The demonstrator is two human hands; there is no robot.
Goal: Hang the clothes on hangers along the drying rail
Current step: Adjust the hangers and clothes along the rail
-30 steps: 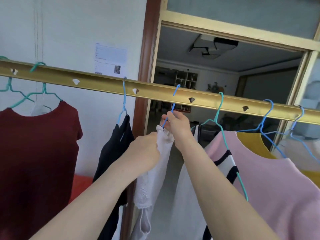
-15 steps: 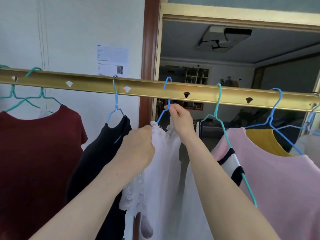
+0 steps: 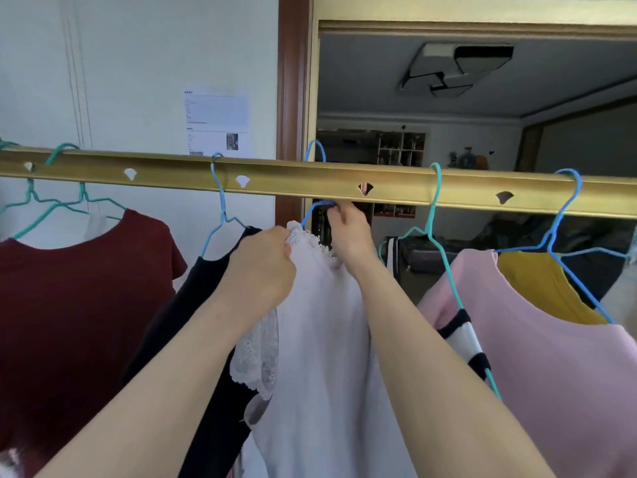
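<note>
A gold drying rail (image 3: 310,182) with notched holes runs across the view. A white lace-trimmed top (image 3: 320,339) hangs on a blue wire hanger (image 3: 315,150) hooked over the rail's middle. My left hand (image 3: 262,267) pinches the top's lace shoulder edge. Just under the rail, my right hand (image 3: 348,232) grips the hanger's neck at the top's collar.
Along the rail hang a dark red T-shirt (image 3: 69,305), a black garment (image 3: 193,322), a striped piece (image 3: 462,343), a pink top (image 3: 558,357) and a yellow top (image 3: 537,284), each on a wire hanger. A wall and door frame (image 3: 293,98) stand behind.
The white top has been spread wider on its hanger, and both hands have risen closer to the rail. The hanger hook stays over the rail.
</note>
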